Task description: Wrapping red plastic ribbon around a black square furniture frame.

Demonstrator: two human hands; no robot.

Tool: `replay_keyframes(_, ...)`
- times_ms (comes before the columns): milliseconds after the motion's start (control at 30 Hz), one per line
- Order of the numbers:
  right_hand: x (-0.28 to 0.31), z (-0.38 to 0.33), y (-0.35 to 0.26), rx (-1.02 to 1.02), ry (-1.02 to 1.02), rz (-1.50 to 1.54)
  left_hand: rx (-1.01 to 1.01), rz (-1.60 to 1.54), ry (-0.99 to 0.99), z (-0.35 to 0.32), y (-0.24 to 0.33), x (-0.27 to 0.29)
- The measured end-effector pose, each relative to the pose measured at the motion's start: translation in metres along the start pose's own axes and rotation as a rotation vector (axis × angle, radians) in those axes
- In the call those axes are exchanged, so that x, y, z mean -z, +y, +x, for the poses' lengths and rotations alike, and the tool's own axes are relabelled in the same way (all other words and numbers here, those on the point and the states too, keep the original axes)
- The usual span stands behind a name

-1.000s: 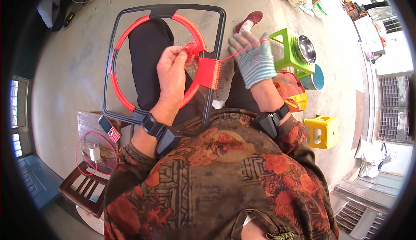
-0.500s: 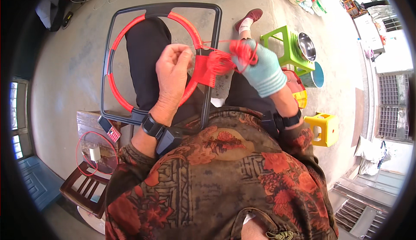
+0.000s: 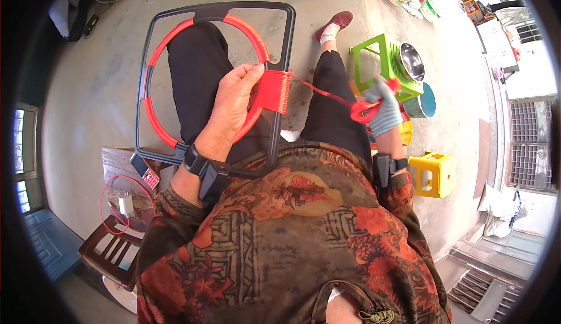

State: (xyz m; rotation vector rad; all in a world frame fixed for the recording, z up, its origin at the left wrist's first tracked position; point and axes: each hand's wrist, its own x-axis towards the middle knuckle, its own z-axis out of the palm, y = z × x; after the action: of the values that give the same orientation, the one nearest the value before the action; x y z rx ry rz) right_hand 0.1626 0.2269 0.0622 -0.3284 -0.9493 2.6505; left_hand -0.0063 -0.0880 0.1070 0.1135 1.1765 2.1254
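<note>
Across my lap leans a black frame (image 3: 290, 31) of rounded tube with a ring inside it, wrapped in red stretches (image 3: 158, 116). A dense band of red cord (image 3: 274, 92) joins the ring to the frame's right bar. My bare left hand (image 3: 238, 93) is closed, thumb and fingers pinching the ring and the band's upper left edge. Out to the right, my right hand (image 3: 383, 107) wears a pale blue glove and grips a looped bundle of red cord (image 3: 364, 111), blurred by motion. A taut strand runs from the band's top right corner to that bundle.
Right of my legs stand a green stool (image 3: 383, 61) with a metal bowl (image 3: 411, 62), a blue bucket (image 3: 426, 100) and a yellow stool (image 3: 435, 175). At lower left, a wooden chair (image 3: 114, 248) stands near a phone-like device (image 3: 145, 171) and a white adapter (image 3: 125, 204).
My right hand has moved right, away from the frame, carrying the cord bundle and stretching the strand. My left hand has shifted slightly right, onto the band's edge.
</note>
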Motion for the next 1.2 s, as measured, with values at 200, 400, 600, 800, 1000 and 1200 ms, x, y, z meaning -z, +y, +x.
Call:
replay_keyframes(200, -0.143, 0.007, 0.070, -0.440, -0.159, -0.601, 0.018, -0.030, 0.029, -0.004, 0.001, -0.005)
replay_keyframes(400, -0.114, 0.020, 0.064, -0.329, -0.191, -0.240, 0.055, -0.046, -0.035, -0.001, 0.000, 0.000)
replay_keyframes(600, -0.133, 0.028, 0.070, -0.125, -0.118, 0.167, 0.186, -0.200, -0.151, -0.004, 0.005, -0.005)
replay_keyframes(800, -0.109, 0.025, 0.065, -0.183, -0.201, 0.102, 0.214, 0.023, -0.300, -0.015, 0.016, -0.010)
replay_keyframes(1000, -0.121, 0.023, 0.061, -0.209, 0.118, -0.167, 0.232, -0.011, -0.316, -0.006, 0.014, -0.005)
replay_keyframes(1200, -0.131, 0.039, 0.018, -0.273, 0.262, -1.459, 0.184, -0.151, -0.201, 0.006, 0.007, -0.002)
